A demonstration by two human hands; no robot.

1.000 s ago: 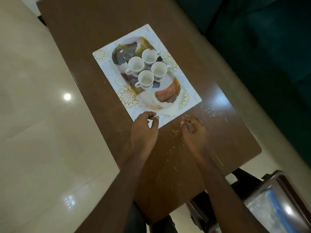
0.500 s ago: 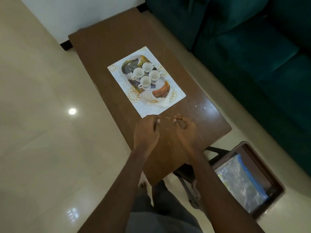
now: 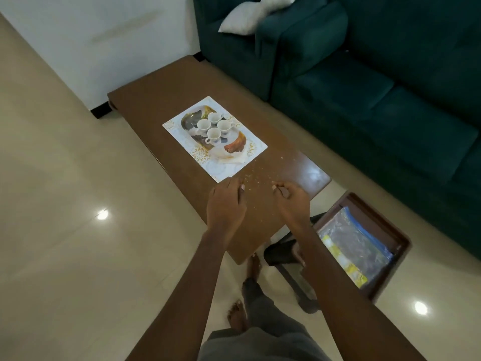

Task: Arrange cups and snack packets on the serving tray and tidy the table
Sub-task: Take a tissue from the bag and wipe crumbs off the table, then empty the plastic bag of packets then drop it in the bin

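Observation:
A patterned oval serving tray (image 3: 234,148) lies on a white placemat (image 3: 256,147) in the middle of the long brown table (image 3: 161,95). Several white cups (image 3: 213,134) stand close together on the tray's far half. Crumbs (image 3: 260,175) are scattered on the wood between the mat and my hands. My left hand (image 3: 226,201) hovers just short of the mat's near corner, fingers curled. My right hand (image 3: 291,200) hovers beside it over the crumbs, fingers curled with the thumb against them. Nothing shows in either hand.
A brown wooden tray (image 3: 400,238) on the floor to the right of the table's near end holds clear snack packets (image 3: 354,248). A teal sofa (image 3: 377,100) with a white cushion (image 3: 247,16) runs along the right. My bare feet (image 3: 236,316) stand at the table's near end.
The view has pulled back and up, showing the sofa and the floor tray. Both hands have drawn back from the mat's near edge and stay curled.

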